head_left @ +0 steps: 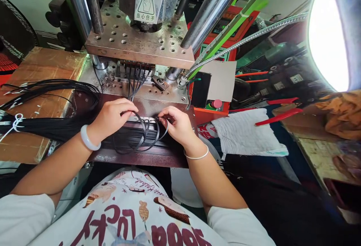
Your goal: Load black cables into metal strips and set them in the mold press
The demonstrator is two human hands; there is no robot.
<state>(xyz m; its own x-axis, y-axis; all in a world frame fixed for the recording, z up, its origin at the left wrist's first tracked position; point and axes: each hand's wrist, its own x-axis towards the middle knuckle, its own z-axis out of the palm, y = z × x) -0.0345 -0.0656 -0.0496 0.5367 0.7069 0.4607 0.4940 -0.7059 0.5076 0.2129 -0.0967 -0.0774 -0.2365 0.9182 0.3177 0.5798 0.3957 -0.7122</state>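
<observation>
Black cables point(145, 131) curve in loops between my two hands, over the dark ledge at the front of a press. My left hand point(114, 116) pinches one of these cables between thumb and fingers. With its fingertips together, my right hand point(177, 124) grips a cable end beside a metal strip point(149, 119); the tip itself is mostly hidden. Just beyond, several black cables point(137, 82) run out of a metal mould point(135, 71) on the press bed. More straight cables point(155, 139) lie along the ledge under the loops.
The thick upper plate point(141, 47) of the press hangs over the mould, between steel columns. Bundled cables point(56, 126) lie on a cardboard box point(28, 133) at left. Rightward are a phone point(201, 90), a red button point(217, 104), a grey cloth point(245, 131), red-handled pliers point(279, 116) and a bright lamp point(327, 37).
</observation>
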